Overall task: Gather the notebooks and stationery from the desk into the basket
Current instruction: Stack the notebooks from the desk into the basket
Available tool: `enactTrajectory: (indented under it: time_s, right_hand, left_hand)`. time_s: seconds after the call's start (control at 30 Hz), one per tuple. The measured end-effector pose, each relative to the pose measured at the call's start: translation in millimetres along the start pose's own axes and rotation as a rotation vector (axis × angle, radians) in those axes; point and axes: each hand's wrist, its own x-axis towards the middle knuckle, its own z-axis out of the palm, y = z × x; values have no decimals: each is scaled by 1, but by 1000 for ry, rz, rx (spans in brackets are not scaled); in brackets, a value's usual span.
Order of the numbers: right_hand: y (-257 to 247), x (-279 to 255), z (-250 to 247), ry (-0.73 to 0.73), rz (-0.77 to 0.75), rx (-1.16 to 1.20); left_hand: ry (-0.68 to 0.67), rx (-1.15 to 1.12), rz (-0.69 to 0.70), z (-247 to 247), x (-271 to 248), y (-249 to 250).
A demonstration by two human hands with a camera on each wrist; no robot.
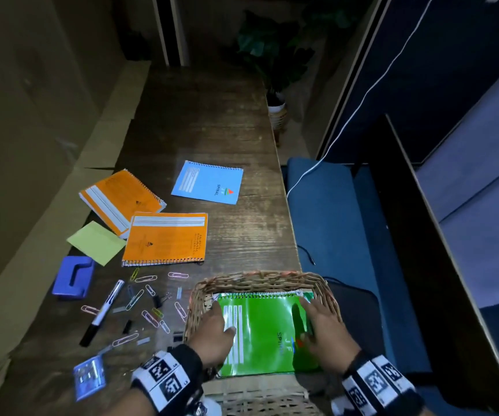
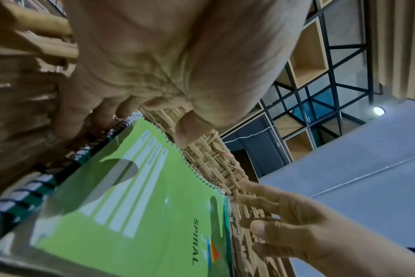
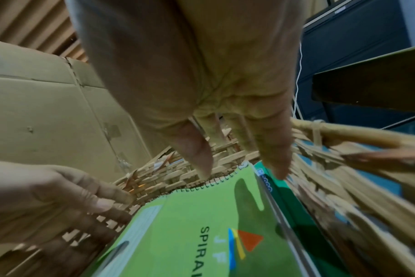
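A green spiral notebook (image 1: 267,334) (image 2: 142,206) (image 3: 190,224) lies flat in the wicker basket (image 1: 260,280) on top of a darker green one (image 3: 296,215). My left hand (image 1: 222,319) (image 2: 149,121) hovers open at its left edge, fingers straight. My right hand (image 1: 317,316) (image 3: 239,165) is spread open over its right edge. On the desk lie a blue notebook (image 1: 209,183), two orange notebooks (image 1: 122,199) (image 1: 165,238), a yellow-green note pad (image 1: 96,243), a blue hole punch (image 1: 72,277), a marker (image 1: 102,312), several paper clips (image 1: 149,307) and a small blue box (image 1: 89,376).
The basket stands at the desk's near right corner. A blue chair (image 1: 332,220) with a white cable (image 1: 347,124) over it sits right of the desk edge. Cardboard (image 1: 32,145) lines the left side. A potted plant (image 1: 276,111) stands beyond the far right corner.
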Motion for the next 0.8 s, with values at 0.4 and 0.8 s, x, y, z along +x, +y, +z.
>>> enactTrajectory:
  time_s: [0.4, 0.8]
  right_hand:
    - [11, 2, -7, 48, 147, 29]
    - [-157, 55, -68, -8, -186, 270]
  left_hand:
    - [-147, -11, -67, 6, 2, 0]
    - [332, -649, 31, -164, 20, -45]
